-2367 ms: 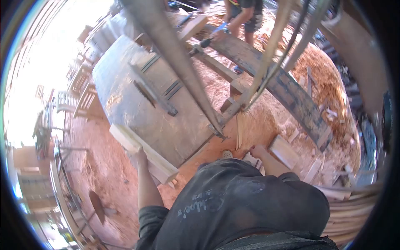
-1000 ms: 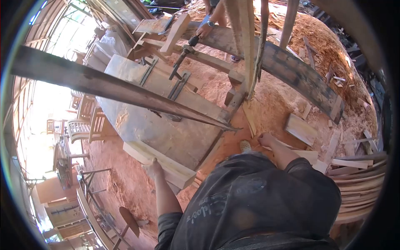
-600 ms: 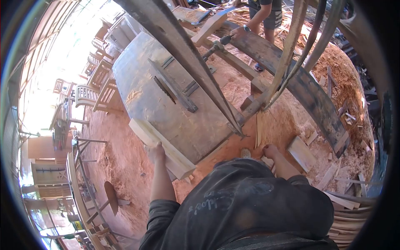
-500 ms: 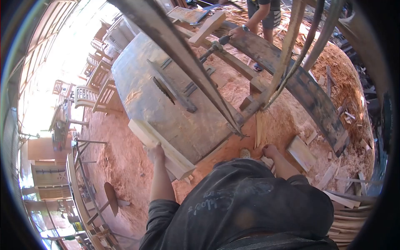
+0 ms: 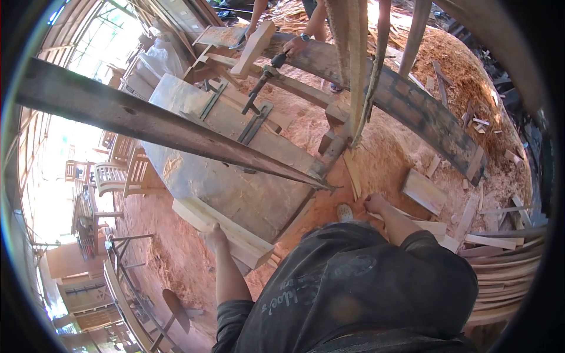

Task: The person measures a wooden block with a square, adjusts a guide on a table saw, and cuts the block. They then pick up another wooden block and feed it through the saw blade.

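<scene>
Timber (image 5: 242, 245) held by outstretched left hand (image 5: 214, 237).

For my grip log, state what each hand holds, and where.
Left hand: the pale timber, near the middle of its outer long side. Right hand: cannot tell.

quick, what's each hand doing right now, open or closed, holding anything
Left hand: closed on the pale wood block.
Right hand: looks curled, but can't tell if fully closed or holding anything.
</scene>
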Demonstrator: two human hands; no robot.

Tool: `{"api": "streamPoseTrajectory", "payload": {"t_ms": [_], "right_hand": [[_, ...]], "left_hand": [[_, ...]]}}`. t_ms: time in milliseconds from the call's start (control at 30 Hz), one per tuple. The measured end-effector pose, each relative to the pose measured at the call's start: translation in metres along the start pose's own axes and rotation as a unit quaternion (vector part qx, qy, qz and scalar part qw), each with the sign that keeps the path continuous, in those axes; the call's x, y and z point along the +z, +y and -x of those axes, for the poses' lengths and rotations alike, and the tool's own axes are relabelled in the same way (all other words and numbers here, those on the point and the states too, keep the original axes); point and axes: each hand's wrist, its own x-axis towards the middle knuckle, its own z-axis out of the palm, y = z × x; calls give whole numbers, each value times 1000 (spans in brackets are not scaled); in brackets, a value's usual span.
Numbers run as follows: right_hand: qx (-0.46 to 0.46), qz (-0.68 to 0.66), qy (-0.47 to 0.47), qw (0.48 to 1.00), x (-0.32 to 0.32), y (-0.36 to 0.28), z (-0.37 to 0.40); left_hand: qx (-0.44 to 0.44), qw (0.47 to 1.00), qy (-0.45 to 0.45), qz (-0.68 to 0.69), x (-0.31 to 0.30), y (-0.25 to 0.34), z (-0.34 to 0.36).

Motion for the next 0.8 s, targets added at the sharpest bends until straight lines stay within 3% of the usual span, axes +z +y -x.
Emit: {"api": "streamPoseTrajectory", "payload": {"t_ms": [800], "right_hand": [[-7, 25, 21, 999, -3, -6, -5]], "left_hand": [[0, 1000, 11, -14, 8, -10, -12]]}}
